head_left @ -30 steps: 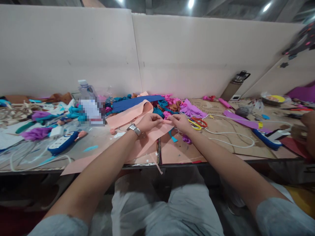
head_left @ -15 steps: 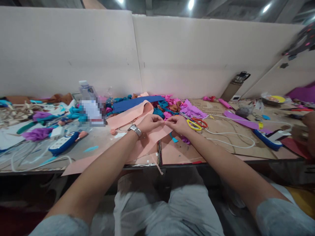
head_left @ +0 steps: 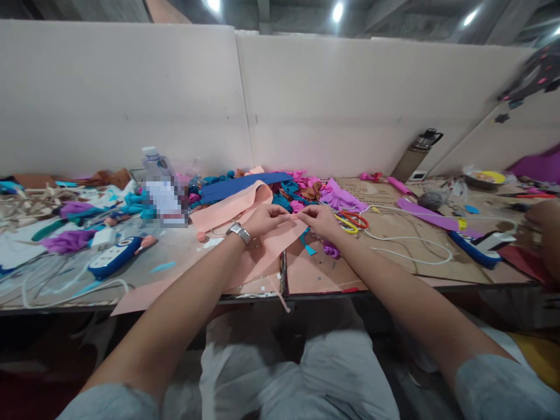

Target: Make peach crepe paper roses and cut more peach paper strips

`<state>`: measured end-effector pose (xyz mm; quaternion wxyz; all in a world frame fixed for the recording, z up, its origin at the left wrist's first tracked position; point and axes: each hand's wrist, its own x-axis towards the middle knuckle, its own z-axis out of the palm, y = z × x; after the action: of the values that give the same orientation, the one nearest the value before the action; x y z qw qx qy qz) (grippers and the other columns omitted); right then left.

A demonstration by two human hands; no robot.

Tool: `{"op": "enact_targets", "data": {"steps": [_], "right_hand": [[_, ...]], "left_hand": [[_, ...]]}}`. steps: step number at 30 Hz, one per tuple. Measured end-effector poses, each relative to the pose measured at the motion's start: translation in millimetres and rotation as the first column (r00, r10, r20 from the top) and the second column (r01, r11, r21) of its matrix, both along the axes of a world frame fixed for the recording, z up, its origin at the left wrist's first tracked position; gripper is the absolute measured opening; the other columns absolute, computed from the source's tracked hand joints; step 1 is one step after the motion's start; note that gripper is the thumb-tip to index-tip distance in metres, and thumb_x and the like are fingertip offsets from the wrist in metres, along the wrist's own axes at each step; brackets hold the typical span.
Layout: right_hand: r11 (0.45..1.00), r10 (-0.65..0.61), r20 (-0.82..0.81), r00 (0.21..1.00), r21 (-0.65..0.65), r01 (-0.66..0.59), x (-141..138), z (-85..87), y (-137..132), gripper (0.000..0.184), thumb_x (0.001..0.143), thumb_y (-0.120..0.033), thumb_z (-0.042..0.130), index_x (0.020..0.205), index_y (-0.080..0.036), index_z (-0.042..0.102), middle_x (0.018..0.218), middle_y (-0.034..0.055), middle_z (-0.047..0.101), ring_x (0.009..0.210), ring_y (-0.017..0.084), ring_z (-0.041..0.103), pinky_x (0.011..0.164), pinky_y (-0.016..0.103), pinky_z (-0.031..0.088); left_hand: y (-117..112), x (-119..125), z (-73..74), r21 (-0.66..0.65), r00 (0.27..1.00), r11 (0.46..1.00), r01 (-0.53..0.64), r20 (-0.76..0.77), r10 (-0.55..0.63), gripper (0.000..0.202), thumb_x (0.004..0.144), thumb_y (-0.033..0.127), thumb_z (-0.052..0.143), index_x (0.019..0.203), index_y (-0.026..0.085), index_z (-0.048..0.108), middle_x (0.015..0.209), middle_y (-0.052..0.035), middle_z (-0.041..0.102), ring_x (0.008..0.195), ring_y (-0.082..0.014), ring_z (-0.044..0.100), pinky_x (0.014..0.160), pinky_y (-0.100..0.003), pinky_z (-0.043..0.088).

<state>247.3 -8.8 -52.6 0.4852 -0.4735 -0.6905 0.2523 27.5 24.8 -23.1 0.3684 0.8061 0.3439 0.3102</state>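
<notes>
A long peach strip (head_left: 258, 265), of paper or cloth, runs across the table front and up between my hands. My left hand (head_left: 266, 220), with a silver watch on its wrist, pinches the strip's upper edge. From the other side my right hand (head_left: 319, 220) pinches the same edge, its fingertips close to the left ones. Behind them another peach length (head_left: 231, 205) curls over in a loop, beside a flat blue strip (head_left: 245, 185). Yellow-handled scissors (head_left: 347, 226) lie partly hidden behind my right wrist, with an orange-red handle (head_left: 359, 219) next to them.
A clear bottle (head_left: 160, 186) stands left of centre. Blue-and-white power strips (head_left: 114, 256) with white cables (head_left: 437, 259) lie on both sides. Coloured scraps (head_left: 301, 189) pile up at the back. A dark flask (head_left: 417, 156) leans by the partition. Another person's hand (head_left: 546, 224) is at far right.
The right fingers have shifted very slightly along the edge of the peach strip. The view has tilted a little; otherwise the things lie as before.
</notes>
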Motion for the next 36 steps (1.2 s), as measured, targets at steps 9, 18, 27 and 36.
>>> {"op": "enact_targets", "data": {"steps": [9, 18, 27, 36], "right_hand": [[0.999, 0.036, 0.056, 0.998, 0.000, -0.036, -6.9, 4.6, -8.6, 0.031, 0.078, -0.046, 0.075, 0.081, -0.016, 0.079, 0.070, 0.0030, 0.072, 0.063, 0.015, 0.058, 0.060, 0.026, 0.042], [0.999, 0.004, 0.009, 1.000, -0.042, -0.003, -5.0, 6.1, -7.3, 0.030, 0.077, -0.043, 0.071, 0.081, -0.014, 0.078, 0.069, 0.0031, 0.072, 0.060, 0.014, 0.056, 0.058, 0.025, 0.042], [0.996, -0.079, -0.091, 0.993, -0.048, 0.074, 3.1, 6.0, 1.6, 0.032, 0.074, -0.046, 0.071, 0.080, -0.015, 0.075, 0.069, 0.0028, 0.070, 0.062, 0.014, 0.054, 0.059, 0.027, 0.042], [0.994, -0.097, -0.205, 0.974, -0.074, 0.083, 7.1, 8.4, 5.6, 0.033, 0.070, -0.047, 0.073, 0.078, -0.016, 0.074, 0.068, 0.0023, 0.069, 0.062, 0.014, 0.055, 0.061, 0.028, 0.043]], "left_hand": [[0.5, 1.6, -1.4, -0.008, 0.998, 1.000, 0.029, -0.054, -0.030, 0.051, 0.079, 0.063, 0.070, 0.083, 0.013, 0.079, 0.068, -0.0039, 0.067, 0.062, -0.0121, 0.050, 0.055, -0.023, 0.036], [7.8, -3.3, -3.3, -0.018, 0.998, 1.000, 0.018, -0.064, -0.019, 0.056, 0.076, 0.066, 0.072, 0.092, 0.013, 0.080, 0.082, -0.0069, 0.075, 0.070, -0.0138, 0.057, 0.062, -0.024, 0.042], [16.5, -16.4, 3.4, -0.080, 0.988, 0.995, 0.052, -0.143, -0.063, 0.049, 0.074, 0.064, 0.074, 0.083, 0.016, 0.074, 0.067, -0.0009, 0.064, 0.061, -0.0127, 0.052, 0.058, -0.025, 0.037], [12.5, -39.4, 39.7, -0.188, 0.921, 0.967, 0.172, -0.317, -0.225, 0.047, 0.063, 0.061, 0.084, 0.074, 0.017, 0.071, 0.058, 0.0020, 0.055, 0.054, -0.0122, 0.045, 0.053, -0.027, 0.031]]}}
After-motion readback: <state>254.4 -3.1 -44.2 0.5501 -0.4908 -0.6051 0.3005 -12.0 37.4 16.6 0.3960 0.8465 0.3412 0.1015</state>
